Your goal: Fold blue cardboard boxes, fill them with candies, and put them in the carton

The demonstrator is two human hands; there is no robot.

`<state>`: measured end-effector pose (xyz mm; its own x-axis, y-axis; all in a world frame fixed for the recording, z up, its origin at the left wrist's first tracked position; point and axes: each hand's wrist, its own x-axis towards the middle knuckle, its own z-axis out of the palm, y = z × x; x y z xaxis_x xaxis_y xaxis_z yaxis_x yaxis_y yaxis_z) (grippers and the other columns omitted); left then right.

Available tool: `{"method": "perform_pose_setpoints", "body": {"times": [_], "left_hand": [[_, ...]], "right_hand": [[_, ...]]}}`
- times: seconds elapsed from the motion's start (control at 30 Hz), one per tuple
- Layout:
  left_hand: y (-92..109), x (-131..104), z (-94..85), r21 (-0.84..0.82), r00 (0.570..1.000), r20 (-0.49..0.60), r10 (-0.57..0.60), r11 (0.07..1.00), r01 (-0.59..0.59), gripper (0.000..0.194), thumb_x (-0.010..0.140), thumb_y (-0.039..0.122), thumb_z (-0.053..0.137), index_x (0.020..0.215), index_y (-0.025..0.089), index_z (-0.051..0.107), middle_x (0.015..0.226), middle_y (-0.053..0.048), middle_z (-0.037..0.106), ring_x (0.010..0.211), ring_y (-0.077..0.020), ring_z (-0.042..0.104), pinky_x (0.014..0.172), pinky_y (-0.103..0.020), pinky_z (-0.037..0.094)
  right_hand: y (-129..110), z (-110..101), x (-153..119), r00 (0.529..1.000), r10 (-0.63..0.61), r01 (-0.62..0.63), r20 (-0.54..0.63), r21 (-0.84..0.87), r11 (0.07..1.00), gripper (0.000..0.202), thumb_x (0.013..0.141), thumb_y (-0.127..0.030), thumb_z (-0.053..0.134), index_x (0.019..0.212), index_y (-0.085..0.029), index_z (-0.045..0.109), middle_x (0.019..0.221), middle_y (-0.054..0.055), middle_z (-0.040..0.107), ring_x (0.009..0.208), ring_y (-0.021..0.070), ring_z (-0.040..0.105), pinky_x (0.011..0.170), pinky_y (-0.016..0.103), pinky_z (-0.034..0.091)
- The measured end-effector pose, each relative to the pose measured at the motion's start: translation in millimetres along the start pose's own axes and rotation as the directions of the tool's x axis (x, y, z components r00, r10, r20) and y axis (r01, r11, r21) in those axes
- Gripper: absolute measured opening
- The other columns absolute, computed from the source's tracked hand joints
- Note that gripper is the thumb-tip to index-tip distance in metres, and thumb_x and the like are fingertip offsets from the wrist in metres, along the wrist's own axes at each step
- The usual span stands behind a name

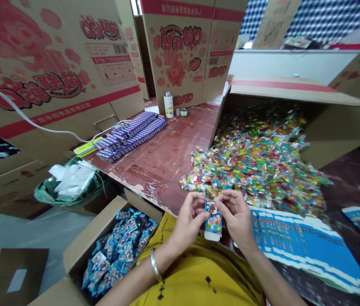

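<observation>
Between my two hands is a small blue printed candy box (213,221), upright, with a white flap showing at its lower end. My left hand (191,219) pinches its left side. At its upper right edge, the fingers of my right hand (235,216) are closed on it. Beyond my hands spreads a heap of clear-wrapped colourful candies (256,161), spilling from a tipped carton (333,140). Flat blue box blanks (294,238) lie in an overlapping stack to the right. Below my left forearm, an open carton (80,242) holds many small blue boxes (122,246).
Rows of small purple boxes (131,134) stand at the table's left, beside a yellow-green power strip (87,146) with a white cable. A white bottle (168,105) stands behind. A green-lined bin (49,191) sits left of the table (180,148). Large printed cartons (180,55) wall the back.
</observation>
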<state>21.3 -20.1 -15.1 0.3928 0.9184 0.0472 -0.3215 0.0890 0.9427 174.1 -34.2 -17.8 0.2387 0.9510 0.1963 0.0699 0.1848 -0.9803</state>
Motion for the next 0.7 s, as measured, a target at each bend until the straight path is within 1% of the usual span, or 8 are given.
{"method": "perform_pose_setpoints", "body": {"times": [0.1,0.17,0.23,0.3,0.43,0.53,0.63,0.7], "left_hand": [[3,0,-5.2,0.023,1.000,0.017,-0.016,1.000,0.016,0.032,0.082,0.015,0.063,0.107,0.021,0.044,0.099,-0.002,0.057,0.088,-0.0122,0.058,0.077,-0.022,0.047],[6,0,-9.1,0.088,0.999,0.031,-0.015,0.996,0.012,0.032,0.082,0.015,0.063,0.108,0.021,0.046,0.100,-0.003,0.057,0.094,-0.0143,0.059,0.080,-0.025,0.048],[9,-2,-11.5,0.144,0.999,0.043,-0.016,0.989,0.010,0.034,0.083,0.016,0.061,0.112,0.021,0.046,0.105,-0.005,0.059,0.100,-0.0168,0.060,0.085,-0.028,0.049],[11,-3,-12.0,0.172,0.998,0.063,-0.020,0.985,0.009,0.039,0.085,0.017,0.060,0.119,0.022,0.044,0.109,-0.007,0.060,0.103,-0.0186,0.061,0.088,-0.031,0.050],[16,-4,-10.4,0.215,0.993,0.113,-0.030,0.977,0.005,0.049,0.086,0.016,0.058,0.132,0.023,0.043,0.120,-0.011,0.060,0.110,-0.0220,0.060,0.090,-0.033,0.050],[17,-4,-10.4,0.228,0.993,0.117,-0.028,0.974,0.000,0.051,0.085,0.014,0.057,0.134,0.023,0.046,0.120,-0.010,0.061,0.108,-0.0213,0.061,0.090,-0.032,0.050],[15,-3,-11.5,0.209,0.994,0.107,-0.032,0.978,0.009,0.046,0.085,0.014,0.058,0.130,0.022,0.054,0.118,-0.008,0.064,0.107,-0.0203,0.060,0.093,-0.032,0.048],[13,-3,-12.4,0.192,0.995,0.082,-0.052,0.981,0.035,0.040,0.084,0.015,0.060,0.123,0.021,0.060,0.116,-0.007,0.065,0.103,-0.0198,0.062,0.091,-0.031,0.049]], "right_hand": [[-4,-2,6,0.988,-0.004,0.004,0.156,-0.002,1.000,0.022,0.080,-0.039,0.070,0.078,-0.021,0.058,0.081,0.003,0.059,0.078,0.0180,0.058,0.071,0.029,0.048],[-8,-4,11,0.975,0.050,-0.048,0.215,-0.010,0.999,0.024,0.079,-0.040,0.072,0.074,-0.021,0.058,0.079,0.002,0.059,0.076,0.0175,0.057,0.070,0.029,0.048],[-10,-8,14,0.963,0.148,-0.139,0.227,-0.053,0.989,0.025,0.077,-0.041,0.073,0.078,-0.020,0.060,0.079,0.002,0.062,0.074,0.0174,0.058,0.069,0.028,0.048],[-11,-11,18,0.947,0.218,-0.199,0.234,-0.102,0.975,0.028,0.075,-0.044,0.075,0.079,-0.019,0.063,0.077,0.002,0.064,0.071,0.0171,0.059,0.066,0.028,0.047],[-11,-15,26,0.932,0.256,-0.228,0.258,-0.135,0.964,0.033,0.075,-0.048,0.073,0.071,-0.017,0.061,0.065,-0.001,0.059,0.060,0.0135,0.052,0.057,0.025,0.040],[-13,-14,26,0.943,0.231,-0.183,0.238,-0.206,0.961,0.033,0.078,-0.048,0.070,0.069,-0.018,0.060,0.061,-0.003,0.053,0.056,0.0121,0.046,0.053,0.025,0.036],[-17,-10,18,0.976,0.092,-0.032,0.199,-0.285,0.958,0.030,0.084,-0.043,0.065,0.066,-0.019,0.059,0.064,-0.001,0.053,0.061,0.0142,0.048,0.057,0.027,0.039],[-19,-8,11,0.976,-0.003,0.065,0.216,-0.284,0.957,0.029,0.088,-0.040,0.060,0.067,-0.020,0.061,0.071,0.002,0.058,0.069,0.0169,0.054,0.066,0.030,0.044]]}}
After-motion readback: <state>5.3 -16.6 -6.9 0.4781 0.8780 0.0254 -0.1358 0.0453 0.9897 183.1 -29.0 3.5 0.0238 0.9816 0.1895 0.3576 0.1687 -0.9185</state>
